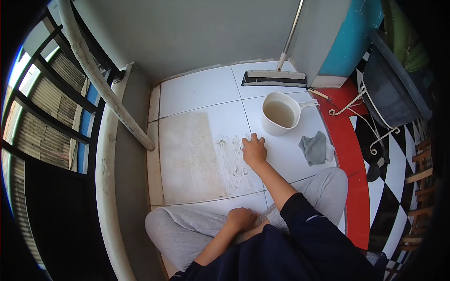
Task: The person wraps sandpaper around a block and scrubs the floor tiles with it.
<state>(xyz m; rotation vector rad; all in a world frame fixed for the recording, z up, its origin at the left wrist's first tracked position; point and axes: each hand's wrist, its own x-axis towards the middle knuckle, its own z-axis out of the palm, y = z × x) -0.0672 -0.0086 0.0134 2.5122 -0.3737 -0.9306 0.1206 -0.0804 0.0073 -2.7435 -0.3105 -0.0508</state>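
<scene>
My right hand (pixel 254 150) is down on a white floor tile, its fingers curled and pressed together. A bit of something pale shows at the fingertips, too small to name. Dark, wet-looking smears (pixel 229 161) streak the tile just left of that hand. Farther left, the same tile carries a dull beige dirty patch (pixel 187 154) with a straight right edge. My left hand (pixel 242 218) rests low in my lap by my crossed legs, its fingers mostly hidden. Beyond my right hand stands a white handled dipper (pixel 280 126) holding cloudy water. A crumpled grey cloth (pixel 314 149) lies to the right.
A floor squeegee (pixel 276 78) leans at the back wall. Near it lies a thin tool with a pale handle (pixel 318 93). Red tiles (pixel 344 122), a dark tub (pixel 393 79) and white rope (pixel 351 105) are right. A pipe (pixel 105 89) slants down on the left.
</scene>
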